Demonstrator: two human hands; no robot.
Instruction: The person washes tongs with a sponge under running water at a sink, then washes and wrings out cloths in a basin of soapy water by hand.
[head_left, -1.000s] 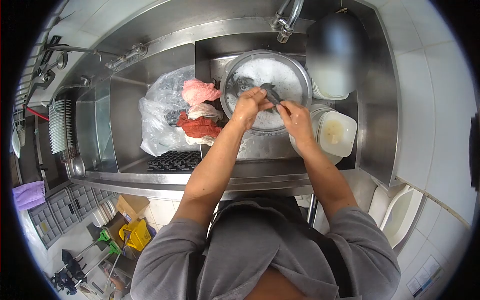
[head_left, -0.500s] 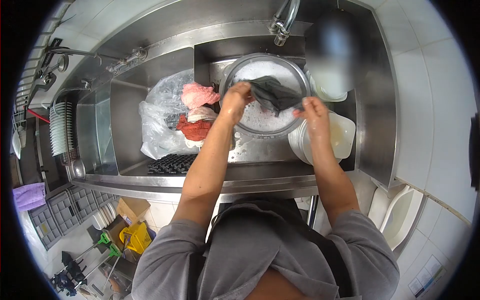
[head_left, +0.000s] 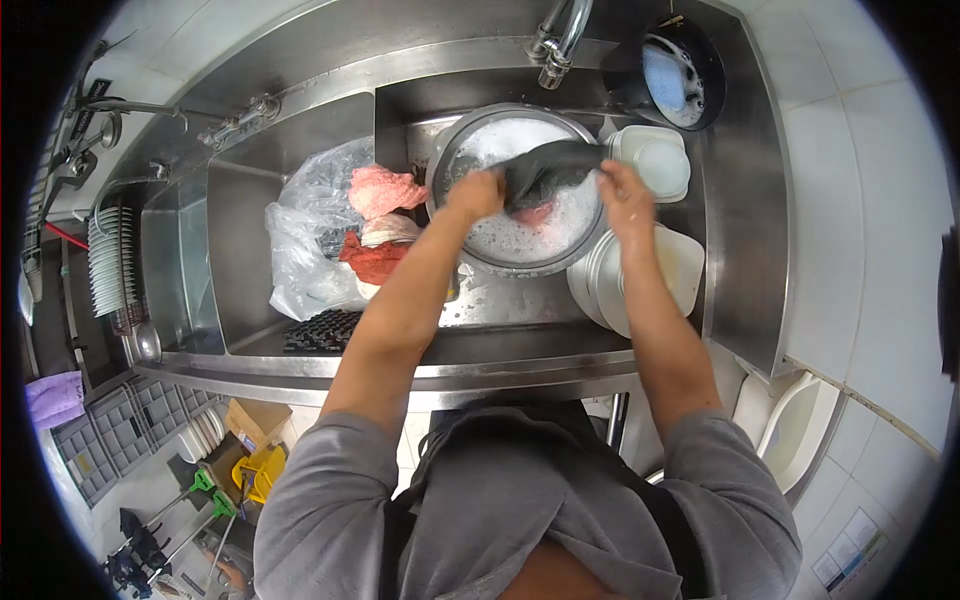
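Observation:
A dark grey cloth (head_left: pixel 555 168) is stretched between both hands over a round basin (head_left: pixel 520 266) of foamy water. My left hand (head_left: pixel 478 194) is closed on the cloth's left end. At its right end, my right hand (head_left: pixel 627 192) pinches the edge between the fingers. Something pink (head_left: pixel 535 214) shows in the suds beneath. Left of the basin lie a pink cloth (head_left: pixel 383 191), a white cloth (head_left: pixel 390 230) and a red cloth (head_left: pixel 372 260), beside a clear plastic bag (head_left: pixel 312 225).
White dishes (head_left: pixel 680 270) are stacked right of the basin, with more square containers (head_left: pixel 655 160) behind them. A dark pot (head_left: pixel 712 70) holding a blue sponge (head_left: pixel 664 78) stands at the back right. A faucet (head_left: pixel 555 68) hangs behind the basin. Plates (head_left: pixel 112 262) stand in a rack at far left.
The grey cloth, bunched between close-set hands at first, is now spread out with the hands farther apart. The camera view has shifted slightly, and the pot at the back right now shows clearly.

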